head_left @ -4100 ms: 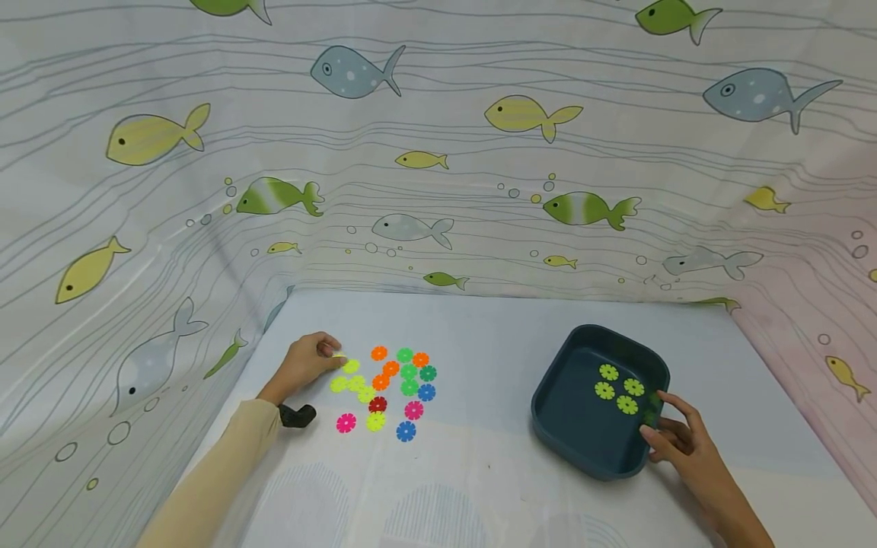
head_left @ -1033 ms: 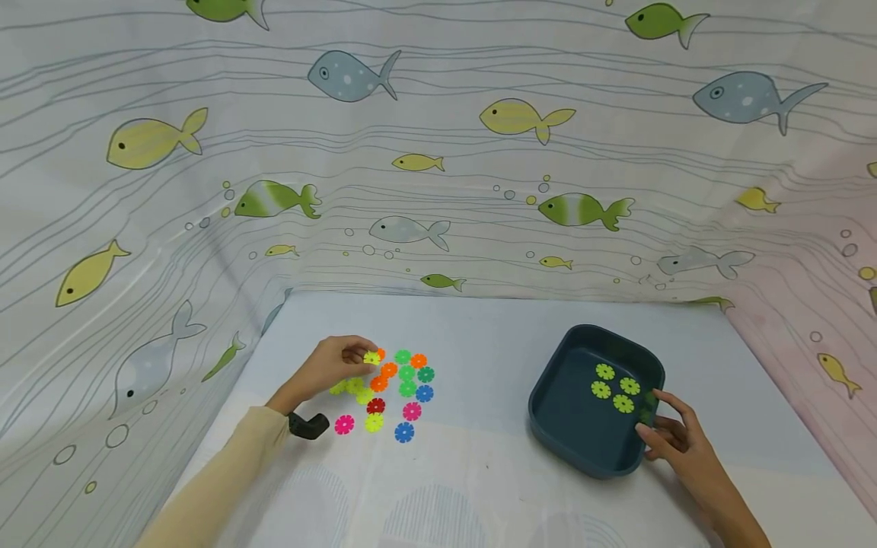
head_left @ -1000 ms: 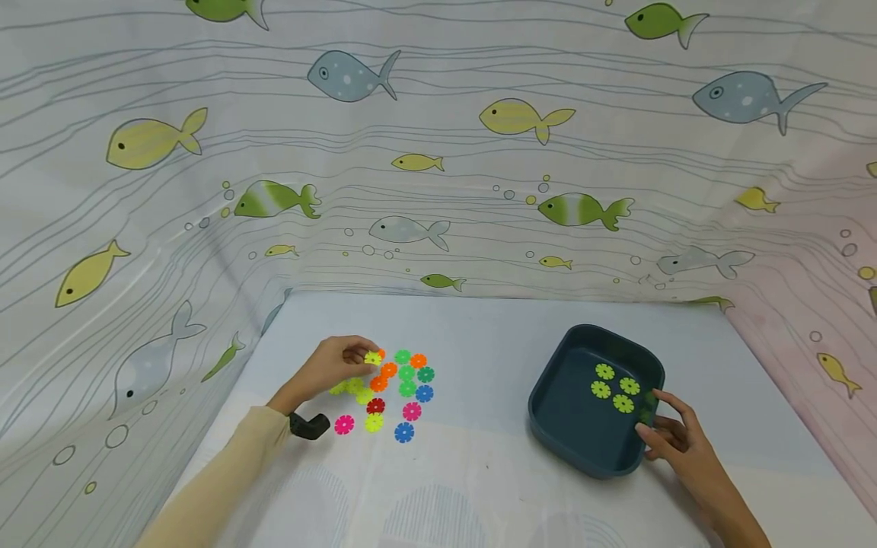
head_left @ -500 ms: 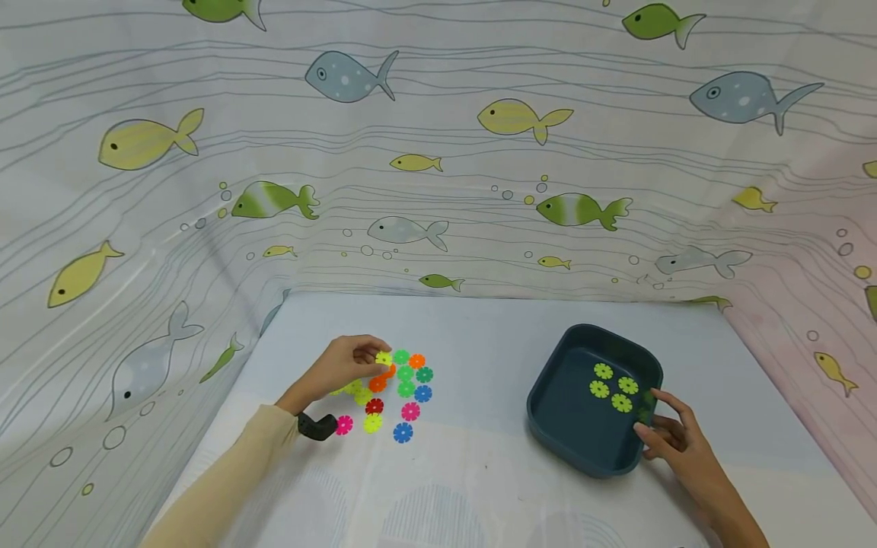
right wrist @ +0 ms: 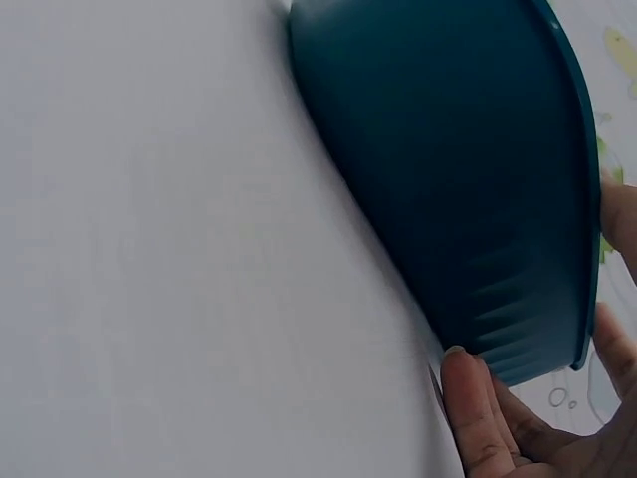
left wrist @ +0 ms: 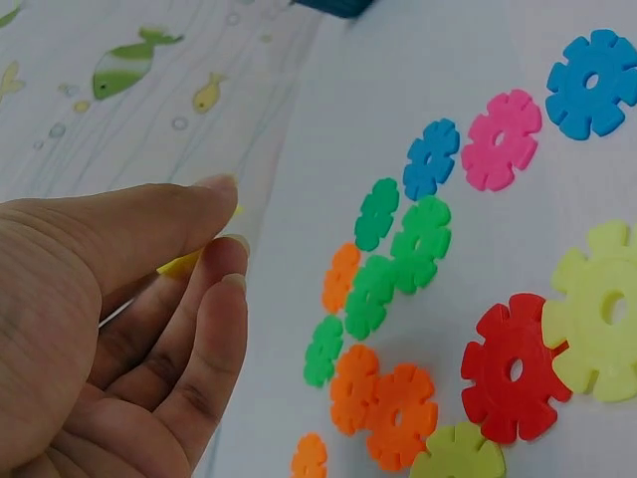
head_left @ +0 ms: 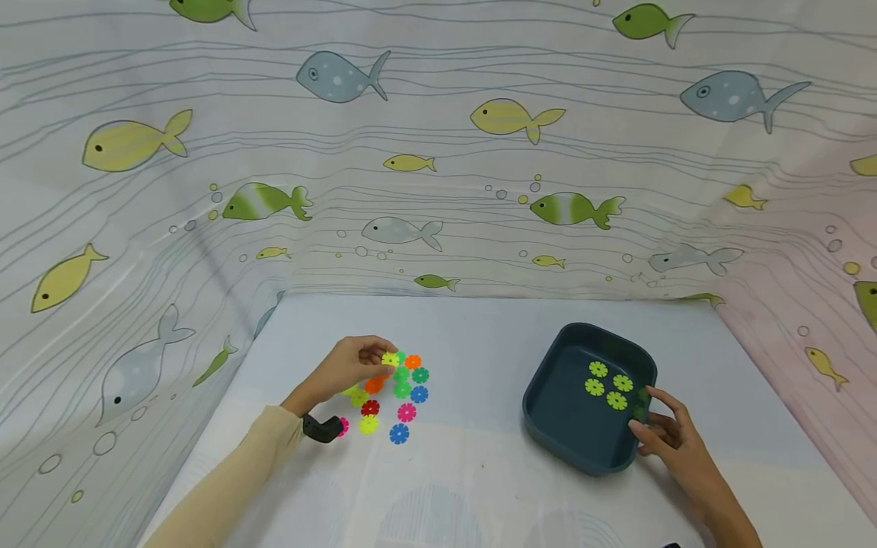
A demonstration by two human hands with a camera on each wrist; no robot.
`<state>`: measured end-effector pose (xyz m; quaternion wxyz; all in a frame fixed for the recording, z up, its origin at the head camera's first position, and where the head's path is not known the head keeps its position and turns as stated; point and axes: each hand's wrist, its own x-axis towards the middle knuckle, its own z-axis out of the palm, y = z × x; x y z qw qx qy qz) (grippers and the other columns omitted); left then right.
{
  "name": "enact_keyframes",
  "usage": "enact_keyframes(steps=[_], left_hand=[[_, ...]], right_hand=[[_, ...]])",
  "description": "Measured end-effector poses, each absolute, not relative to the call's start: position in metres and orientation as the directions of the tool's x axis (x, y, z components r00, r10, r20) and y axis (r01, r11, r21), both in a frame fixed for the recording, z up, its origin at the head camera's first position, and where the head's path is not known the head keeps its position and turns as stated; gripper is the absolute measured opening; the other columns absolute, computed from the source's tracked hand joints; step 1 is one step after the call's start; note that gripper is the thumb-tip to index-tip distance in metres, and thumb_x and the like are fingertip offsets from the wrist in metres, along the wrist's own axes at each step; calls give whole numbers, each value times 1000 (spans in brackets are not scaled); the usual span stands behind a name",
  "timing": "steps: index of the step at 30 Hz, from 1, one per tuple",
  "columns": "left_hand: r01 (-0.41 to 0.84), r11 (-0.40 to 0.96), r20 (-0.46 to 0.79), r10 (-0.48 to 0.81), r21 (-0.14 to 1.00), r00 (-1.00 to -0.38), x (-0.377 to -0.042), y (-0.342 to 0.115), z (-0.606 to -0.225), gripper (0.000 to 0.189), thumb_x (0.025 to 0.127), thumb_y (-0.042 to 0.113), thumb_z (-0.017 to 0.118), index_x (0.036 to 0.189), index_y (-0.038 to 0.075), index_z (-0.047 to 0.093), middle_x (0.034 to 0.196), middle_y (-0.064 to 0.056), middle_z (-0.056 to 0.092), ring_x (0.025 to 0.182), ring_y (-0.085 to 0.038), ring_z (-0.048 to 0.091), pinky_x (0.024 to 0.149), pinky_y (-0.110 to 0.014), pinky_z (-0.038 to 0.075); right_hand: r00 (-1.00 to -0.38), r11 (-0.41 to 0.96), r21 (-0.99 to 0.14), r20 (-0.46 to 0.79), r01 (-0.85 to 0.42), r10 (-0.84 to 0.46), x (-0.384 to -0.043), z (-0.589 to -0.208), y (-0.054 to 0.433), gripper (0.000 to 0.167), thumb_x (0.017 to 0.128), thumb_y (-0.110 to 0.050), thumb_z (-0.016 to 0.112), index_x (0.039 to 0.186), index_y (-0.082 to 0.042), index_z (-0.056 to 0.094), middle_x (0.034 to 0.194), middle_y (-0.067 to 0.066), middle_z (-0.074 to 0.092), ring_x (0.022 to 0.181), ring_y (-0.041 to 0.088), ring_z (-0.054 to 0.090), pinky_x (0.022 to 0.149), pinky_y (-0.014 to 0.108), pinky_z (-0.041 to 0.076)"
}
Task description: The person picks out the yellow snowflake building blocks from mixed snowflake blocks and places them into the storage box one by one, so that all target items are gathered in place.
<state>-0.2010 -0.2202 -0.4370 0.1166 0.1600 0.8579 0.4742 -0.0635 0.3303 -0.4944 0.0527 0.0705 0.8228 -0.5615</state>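
Observation:
Between the thumb and fingertips of my left hand point(head_left: 346, 367) is a yellow notched plastic disc point(head_left: 390, 360), held above the spread of discs. The left wrist view shows only slivers of that disc point(left wrist: 182, 264) behind the thumb. My right hand point(head_left: 674, 438) grips the right side of a dark teal tub point(head_left: 575, 434), thumb and fingers at its rim. From the right wrist view, fingers point(right wrist: 473, 408) also press low against the tub's outer wall point(right wrist: 458, 199). Several yellow discs point(head_left: 617, 400) lie flat inside the tub.
Left of the tub, loose discs lie on the white tabletop point(head_left: 473, 358): a red one point(head_left: 370, 408), blue point(head_left: 400, 434), pink point(head_left: 407, 412), green point(head_left: 402, 390), orange point(head_left: 412, 361) and yellow point(head_left: 368, 425). A fish-printed curtain point(head_left: 425, 190) encloses the table.
My left hand has lifted a yellow disc from the far left of the spread and carried it rightward, over the orange ones to the green. My right hand keeps its grip on the tub.

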Motion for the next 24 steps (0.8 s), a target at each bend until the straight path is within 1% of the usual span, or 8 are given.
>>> enact_keyframes(steps=[5, 8, 15, 19, 24], left_hand=[[158, 495, -53, 386, 854, -921, -201, -215, -436, 37, 89, 28, 84, 121, 13, 72, 106, -5, 68, 99, -26, 62, 82, -28, 57], [160, 491, -53, 392, 857, -918, -201, -212, -437, 37, 88, 31, 85, 119, 16, 73, 106, -5, 68, 99, -26, 62, 82, -28, 57], [190, 484, -39, 425, 854, -904, -202, -201, -439, 36, 87, 32, 85, 119, 18, 73, 106, -2, 69, 98, -25, 64, 82, -27, 58], [195, 463, -38, 448, 865, -893, -202, -194, -438, 37, 88, 31, 84, 120, 16, 73, 107, -3, 70, 98, -26, 65, 83, -27, 58], [179, 410, -40, 473, 894, -880, -201, -181, -436, 42, 89, 27, 84, 123, 7, 71, 108, -5, 69, 99, -25, 64, 84, -28, 57]], right_hand=[[-984, 353, -919, -167, 176, 54, -64, -496, 330, 78, 104, -38, 62, 163, -39, 11, 150, 30, 35, 95, 22, 65, 80, 30, 55], [-986, 347, -923, -158, 166, 52, -64, -496, 331, 77, 105, -37, 62, 163, -38, 11, 149, 29, 35, 95, 21, 65, 80, 30, 56], [-989, 345, -927, -141, 149, 48, -62, -498, 333, 77, 105, -35, 61, 164, -36, 11, 149, 31, 35, 94, 19, 65, 79, 31, 57], [-986, 345, -924, -155, 166, 59, -64, -497, 333, 78, 105, -35, 62, 164, -35, 12, 149, 31, 36, 94, 20, 65, 79, 31, 57], [-981, 348, -917, -181, 193, 66, -65, -495, 331, 80, 104, -37, 63, 164, -34, 10, 149, 29, 38, 94, 21, 65, 80, 31, 56]])
